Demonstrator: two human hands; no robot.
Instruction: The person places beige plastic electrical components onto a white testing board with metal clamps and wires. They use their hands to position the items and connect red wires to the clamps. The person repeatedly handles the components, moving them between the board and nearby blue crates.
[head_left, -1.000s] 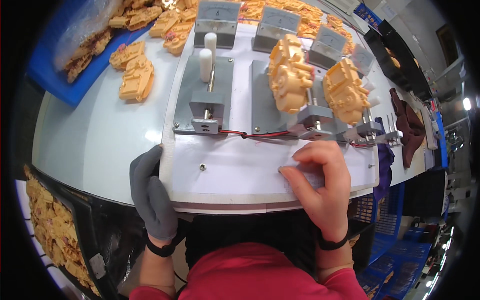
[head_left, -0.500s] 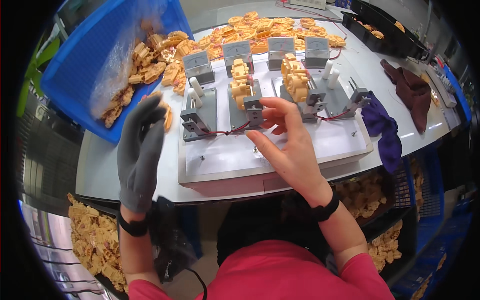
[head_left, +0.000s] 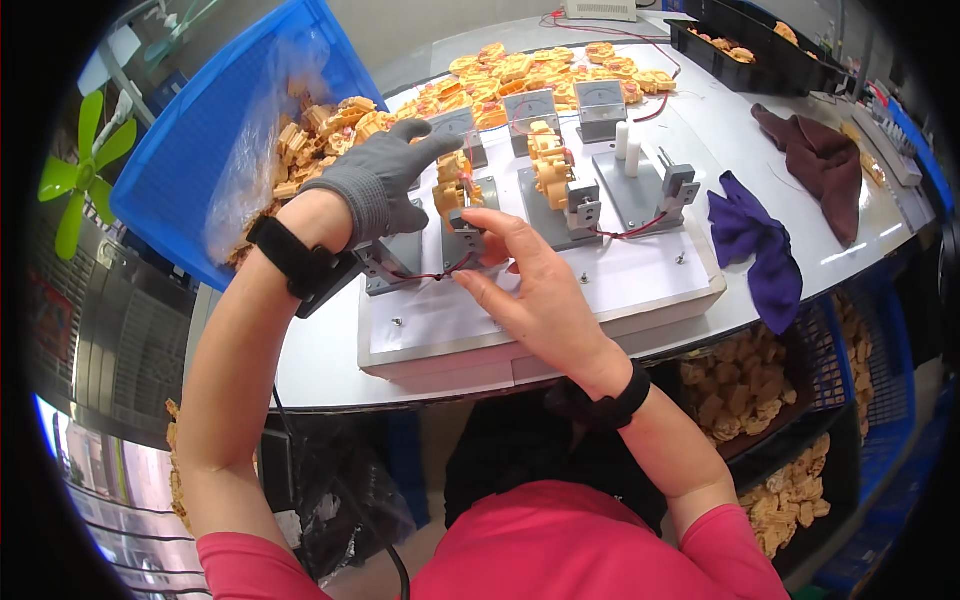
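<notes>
My left hand (head_left: pixel 385 180), in a grey glove, reaches over the left end of the test board with fingers spread, nothing seen in it. Beside its fingertips a yellow plastic part (head_left: pixel 452 185) stands on a grey fixture. My bare right hand (head_left: pixel 535 295) is at that fixture's front, thumb and index finger apart around its grey block (head_left: pixel 455 243); the index fingertip appears to touch the block's top. A second yellow plastic part (head_left: pixel 547 165) stands on the fixture to the right. Grey dial meters (head_left: pixel 530 112) line the back; my left hand partly hides the leftmost fixture.
A blue bin (head_left: pixel 165 190) of yellow parts and clear plastic leans at the left. More yellow parts (head_left: pixel 520 75) pile up behind the meters. Purple cloth (head_left: pixel 755 250) and brown cloth (head_left: pixel 820 170) lie at the right. A black tray (head_left: pixel 750 60) stands far right; red wires cross the board.
My left hand has moved up and right, from beside the board to the yellow part. My right hand stays by the same block. The whole view has shifted slightly.
</notes>
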